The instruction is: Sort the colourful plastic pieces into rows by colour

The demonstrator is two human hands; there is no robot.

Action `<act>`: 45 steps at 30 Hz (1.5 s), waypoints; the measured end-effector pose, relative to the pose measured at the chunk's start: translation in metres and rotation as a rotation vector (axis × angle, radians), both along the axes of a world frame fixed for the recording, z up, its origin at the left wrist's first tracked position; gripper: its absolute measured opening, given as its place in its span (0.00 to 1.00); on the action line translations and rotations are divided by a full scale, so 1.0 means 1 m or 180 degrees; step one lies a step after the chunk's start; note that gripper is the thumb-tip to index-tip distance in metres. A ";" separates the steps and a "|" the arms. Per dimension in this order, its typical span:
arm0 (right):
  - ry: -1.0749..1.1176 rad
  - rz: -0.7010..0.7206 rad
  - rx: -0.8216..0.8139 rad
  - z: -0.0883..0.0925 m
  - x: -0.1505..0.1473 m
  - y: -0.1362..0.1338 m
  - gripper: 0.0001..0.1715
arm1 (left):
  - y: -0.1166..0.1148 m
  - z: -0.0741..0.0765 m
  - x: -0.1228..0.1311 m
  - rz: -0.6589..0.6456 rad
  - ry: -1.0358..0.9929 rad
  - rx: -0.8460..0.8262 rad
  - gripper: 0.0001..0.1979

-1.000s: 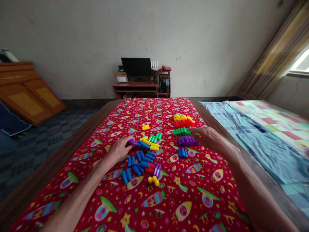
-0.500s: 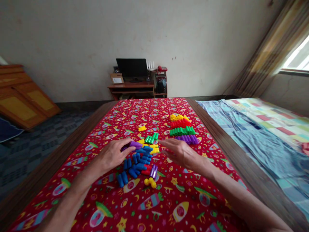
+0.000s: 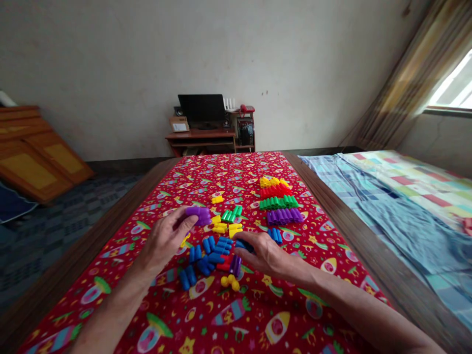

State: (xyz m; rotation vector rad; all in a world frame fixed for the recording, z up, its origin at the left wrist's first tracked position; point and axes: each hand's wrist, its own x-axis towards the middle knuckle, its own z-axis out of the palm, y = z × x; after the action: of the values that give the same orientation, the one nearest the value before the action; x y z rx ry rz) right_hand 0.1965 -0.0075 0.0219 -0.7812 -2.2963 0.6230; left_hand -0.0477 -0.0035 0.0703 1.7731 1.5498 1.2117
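My left hand (image 3: 167,233) is closed on a purple toy block (image 3: 199,215) made of joined tubes, held over the left of the loose pieces. My right hand (image 3: 260,248) pinches a blue toy block (image 3: 243,245), partly hidden by the fingers, at the right edge of the pile. Between and below the hands lie several blue blocks (image 3: 204,265), a red block (image 3: 224,263), a purple block (image 3: 236,264) and a yellow knobbed piece (image 3: 230,282). Green blocks (image 3: 232,214) and yellow blocks (image 3: 220,228) lie just beyond.
Sorted rows stand at the right: yellow (image 3: 273,182), red (image 3: 275,191), green (image 3: 279,202) and purple (image 3: 284,216), with a blue block (image 3: 275,235) nearer me. A red patterned cloth (image 3: 184,319) covers the table. A bed (image 3: 405,211) adjoins on the right; a monitor (image 3: 201,110) stands beyond.
My right hand has come nearer and closed on a blue block. A blue block now shows below the purple row. My left hand has shifted slightly left, still with the purple block.
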 end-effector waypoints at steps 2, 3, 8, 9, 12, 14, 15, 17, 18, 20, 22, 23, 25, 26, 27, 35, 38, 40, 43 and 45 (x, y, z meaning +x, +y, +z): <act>-0.0043 0.0127 0.0289 -0.004 -0.001 0.002 0.18 | 0.002 -0.004 0.003 -0.0005 -0.0388 -0.0252 0.19; -0.0039 0.0196 0.0414 -0.005 -0.002 0.003 0.21 | 0.002 -0.007 0.008 -0.0066 -0.0628 -0.0424 0.19; 0.0465 -0.0145 0.0555 0.000 0.002 0.005 0.27 | -0.001 -0.024 0.035 -0.0139 -0.1930 -0.1112 0.19; 0.0592 -0.0254 0.0500 0.001 0.002 0.006 0.27 | -0.003 -0.026 0.040 -0.0107 -0.2137 -0.1230 0.19; 0.0735 -0.0401 0.0162 0.006 0.002 0.008 0.23 | -0.010 -0.033 0.050 -0.0264 -0.2377 -0.1520 0.18; 0.0705 -0.0465 -0.0056 0.010 0.001 0.009 0.18 | -0.017 -0.035 0.054 -0.0512 -0.2138 -0.1553 0.17; 0.0672 -0.0510 -0.0133 0.012 0.001 0.009 0.16 | -0.019 -0.035 0.055 -0.0590 -0.1916 -0.1500 0.17; 0.0545 -0.0549 -0.0253 0.016 0.003 0.010 0.14 | -0.021 -0.033 0.055 -0.0631 -0.1412 -0.1319 0.17; 0.0462 -0.0514 -0.0293 0.018 0.004 0.011 0.14 | -0.021 -0.031 0.054 -0.0645 -0.1194 -0.1221 0.17; 0.0314 -0.0363 -0.0286 0.020 0.008 0.013 0.15 | -0.018 -0.028 0.052 -0.0734 -0.0926 -0.1060 0.17; 0.0235 -0.0226 -0.0087 0.020 0.011 0.014 0.16 | -0.016 -0.026 0.051 -0.0863 -0.0840 -0.1011 0.15; 0.0219 -0.0219 0.0103 0.019 0.011 0.014 0.16 | -0.015 -0.025 0.052 -0.0878 -0.0832 -0.1037 0.14; 0.0156 -0.0300 0.0626 0.016 0.010 0.012 0.18 | -0.016 -0.026 0.054 -0.0747 -0.0911 -0.1113 0.14; 0.0093 -0.0348 0.0904 0.015 0.008 0.011 0.19 | -0.017 -0.026 0.055 -0.0644 -0.0987 -0.1147 0.14; 0.0009 -0.0383 0.1146 0.015 0.007 0.009 0.21 | -0.019 -0.027 0.057 -0.0562 -0.1066 -0.1176 0.14; -0.0360 -0.0192 0.1650 0.025 0.005 0.010 0.12 | -0.023 -0.031 0.060 -0.0640 -0.1525 -0.1494 0.19; -0.0265 -0.0208 0.1589 0.038 0.025 0.024 0.13 | -0.022 -0.031 0.059 -0.0552 -0.1949 -0.1478 0.22; -0.0210 -0.0283 0.1415 0.047 0.046 0.036 0.15 | -0.020 -0.031 0.057 -0.0489 -0.2256 -0.1527 0.22; -0.0398 -0.0466 0.1038 0.056 0.081 0.054 0.15 | -0.018 -0.030 0.053 -0.0380 -0.2504 -0.1653 0.20; -0.0762 -0.0555 0.0853 0.054 0.100 0.063 0.14 | -0.017 -0.031 0.052 -0.0377 -0.2570 -0.1728 0.18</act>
State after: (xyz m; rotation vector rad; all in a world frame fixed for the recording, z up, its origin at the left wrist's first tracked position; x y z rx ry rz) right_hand 0.2968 0.0557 0.0758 -0.9522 -2.4241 0.1440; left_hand 0.0039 -0.0203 0.0391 0.8460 1.1104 1.1024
